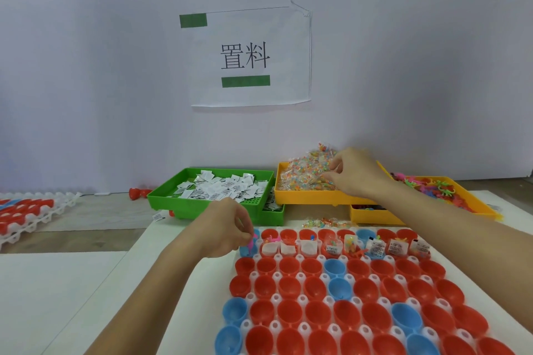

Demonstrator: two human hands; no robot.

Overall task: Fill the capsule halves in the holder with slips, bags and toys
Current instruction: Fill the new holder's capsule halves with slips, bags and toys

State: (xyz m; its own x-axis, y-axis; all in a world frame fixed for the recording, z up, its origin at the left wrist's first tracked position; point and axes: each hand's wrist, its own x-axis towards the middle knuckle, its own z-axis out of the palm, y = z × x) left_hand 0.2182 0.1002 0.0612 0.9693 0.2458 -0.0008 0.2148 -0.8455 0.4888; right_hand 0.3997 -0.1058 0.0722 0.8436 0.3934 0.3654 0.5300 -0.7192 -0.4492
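A white holder (301, 277) carries rows of red and blue capsule halves (315, 288). The far rows hold paper slips, small bags and toys; the near rows are empty. My left hand (223, 228) pinches a pink toy (252, 242) over the blue half at the holder's far left corner. My right hand (356, 171) reaches into the yellow tray (305, 196) and grips a clear bag of coloured beads (326, 174). A green tray (207, 204) holds the white slips (222, 189). A second yellow tray (473, 202) at the right holds bright toys (432, 189).
Another holder with red halves (26, 210) lies at the far left. A loose bag (326, 222) lies between the trays and the holder. A red object (137, 193) stands by the wall. A paper sign (251, 56) is taped to the wall.
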